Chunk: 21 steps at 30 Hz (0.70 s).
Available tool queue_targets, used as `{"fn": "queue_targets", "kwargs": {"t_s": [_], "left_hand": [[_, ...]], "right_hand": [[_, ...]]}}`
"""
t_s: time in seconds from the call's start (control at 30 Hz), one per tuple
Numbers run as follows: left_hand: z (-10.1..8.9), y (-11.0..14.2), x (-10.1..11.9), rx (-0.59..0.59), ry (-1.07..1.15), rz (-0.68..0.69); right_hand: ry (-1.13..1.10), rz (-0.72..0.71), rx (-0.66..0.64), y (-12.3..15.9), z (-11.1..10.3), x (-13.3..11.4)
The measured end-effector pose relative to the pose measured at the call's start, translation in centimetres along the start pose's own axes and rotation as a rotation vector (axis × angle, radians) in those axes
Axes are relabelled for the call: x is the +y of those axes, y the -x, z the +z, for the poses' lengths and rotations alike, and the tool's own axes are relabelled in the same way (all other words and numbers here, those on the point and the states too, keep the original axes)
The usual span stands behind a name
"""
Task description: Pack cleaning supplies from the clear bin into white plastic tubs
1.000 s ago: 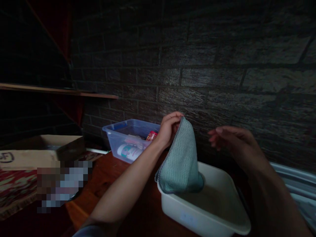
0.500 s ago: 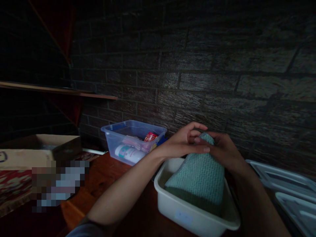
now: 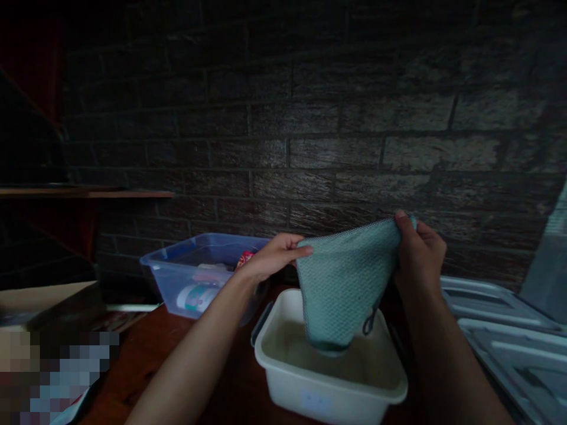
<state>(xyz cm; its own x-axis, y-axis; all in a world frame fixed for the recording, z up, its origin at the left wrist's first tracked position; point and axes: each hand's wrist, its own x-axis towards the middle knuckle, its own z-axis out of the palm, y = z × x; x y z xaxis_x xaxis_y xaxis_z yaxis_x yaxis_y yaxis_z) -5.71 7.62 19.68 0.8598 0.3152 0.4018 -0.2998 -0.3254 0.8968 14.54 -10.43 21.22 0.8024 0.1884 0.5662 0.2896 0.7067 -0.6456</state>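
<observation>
A teal textured cloth (image 3: 348, 277) with a dark stitched edge is stretched between my hands, its lower part hanging inside a white plastic bin (image 3: 328, 386). My left hand (image 3: 277, 255) pinches its upper left corner between thumb and fingers. At the upper right corner, my right hand (image 3: 419, 245) grips the fabric with the thumb on top. A small dark loop dangles from the cloth's right side. The bin stands on a brown wooden table (image 3: 146, 354).
Behind on the left, a clear blue-tinted tub (image 3: 177, 277) holds a white bottle (image 3: 197, 297) and a red packet (image 3: 243, 258). Grey lids (image 3: 518, 354) lie at the right. A cardboard box (image 3: 57, 301) is at the far left, below a shelf (image 3: 88, 193). A dark brick wall rises behind.
My right hand, at first apart from the cloth, has taken hold of it. Both hands have spread the cloth wide, with its bottom hanging in the bin. The view has turned right.
</observation>
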Motion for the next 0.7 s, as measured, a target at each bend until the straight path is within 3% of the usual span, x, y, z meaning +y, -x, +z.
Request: {"fn": "queue_targets", "kwargs": {"t_s": [0.13, 0.33, 0.57, 0.7], "left_hand": [[-1.0, 0.0, 0.4, 0.158, 0.116, 0.060], [-0.2, -0.1, 1.2, 0.361, 0.256, 0.165], [-1.4, -0.7, 0.4, 0.637, 0.285, 0.335], [-1.7, -0.7, 0.2, 0.733, 0.256, 0.406]], "right_hand": [[-0.022, 0.058, 0.015, -0.4, -0.3, 0.3], [-0.035, 0.159, 0.004, 0.0, -0.2, 0.1], [-0.072, 0.161, -0.184, -0.1, 0.2, 0.9], [-0.065, 0.144, -0.198, -0.4, 0.1, 1.4]]}}
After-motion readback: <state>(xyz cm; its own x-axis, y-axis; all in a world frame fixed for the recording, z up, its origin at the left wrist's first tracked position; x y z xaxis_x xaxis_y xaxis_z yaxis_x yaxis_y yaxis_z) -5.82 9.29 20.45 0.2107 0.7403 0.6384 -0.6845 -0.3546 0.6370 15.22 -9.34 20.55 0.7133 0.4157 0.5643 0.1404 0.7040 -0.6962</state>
